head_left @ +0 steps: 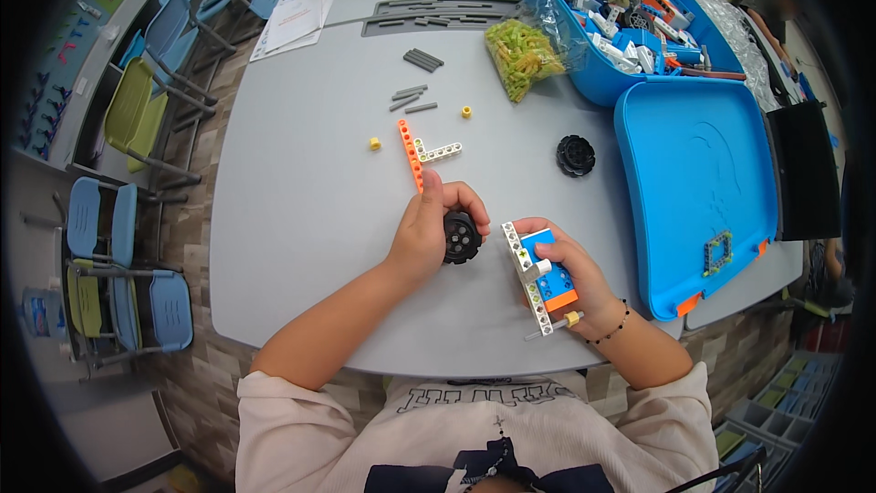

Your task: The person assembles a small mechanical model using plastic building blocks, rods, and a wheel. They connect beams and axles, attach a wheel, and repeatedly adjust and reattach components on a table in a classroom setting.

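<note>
Two hands at frame centre, grey table [301, 219].
Left hand [424, 228] closed around black plastic wheel [461, 237]; right hand [575, 278] gripping blue-and-white brick assembly [538, 274].

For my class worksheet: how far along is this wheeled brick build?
Done: a small model of a blue block, white beam and axle is assembled, held in the right hand. In hand: the left hand grips a black wheel. Left: a second wheel and orange beam lie loose on the table.

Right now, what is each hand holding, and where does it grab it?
The left hand grips a black wheel by its rim. The right hand holds a blue block build from behind, around the blue block.
</note>
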### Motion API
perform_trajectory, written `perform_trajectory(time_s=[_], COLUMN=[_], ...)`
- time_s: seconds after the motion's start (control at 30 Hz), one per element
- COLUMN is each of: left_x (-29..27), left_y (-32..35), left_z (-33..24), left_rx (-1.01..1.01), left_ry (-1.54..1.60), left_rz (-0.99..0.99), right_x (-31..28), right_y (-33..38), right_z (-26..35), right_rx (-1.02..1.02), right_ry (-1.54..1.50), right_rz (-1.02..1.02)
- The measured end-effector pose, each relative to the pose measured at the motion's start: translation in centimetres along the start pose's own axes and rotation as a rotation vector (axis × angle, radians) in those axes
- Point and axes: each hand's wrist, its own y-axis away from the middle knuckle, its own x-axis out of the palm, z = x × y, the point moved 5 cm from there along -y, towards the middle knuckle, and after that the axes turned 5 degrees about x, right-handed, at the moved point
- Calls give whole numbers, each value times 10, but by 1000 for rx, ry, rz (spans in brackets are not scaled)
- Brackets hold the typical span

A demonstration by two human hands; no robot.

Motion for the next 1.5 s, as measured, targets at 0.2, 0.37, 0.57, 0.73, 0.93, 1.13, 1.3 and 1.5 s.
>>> perform_trajectory(time_s=[0.2,0.37,0.57,0.73,0.93,1.13,1.3,1.5], left_x=[1,2,2,4,4,4,4,8], left_y=[-3,-1,-3,-4,-5,-8,-8,-4], left_z=[-2,1,2,1,1,2,2,5], left_rx=[70,53,26,9,-22,-35,-20,36], left_ry=[-18,-23,-65,-100,-119,-132,-194,-299], left_rz=[-9,-22,-36,-44,-40,-48,-43,-16], right_x=[1,1,-1,-2,-1,-1,-2,-1], right_y=[0,1,-1,-1,-1,-1,-2,-2], right_z=[0,0,-1,-2,-2,-2,-3,-3], right_rx=[6,3,15,25,18,21,26,13], right_ry=[-2,-20,-31,-33,-33,-24,-36,-51], right_rz=[-5,13,29,32,26,27,26,61])
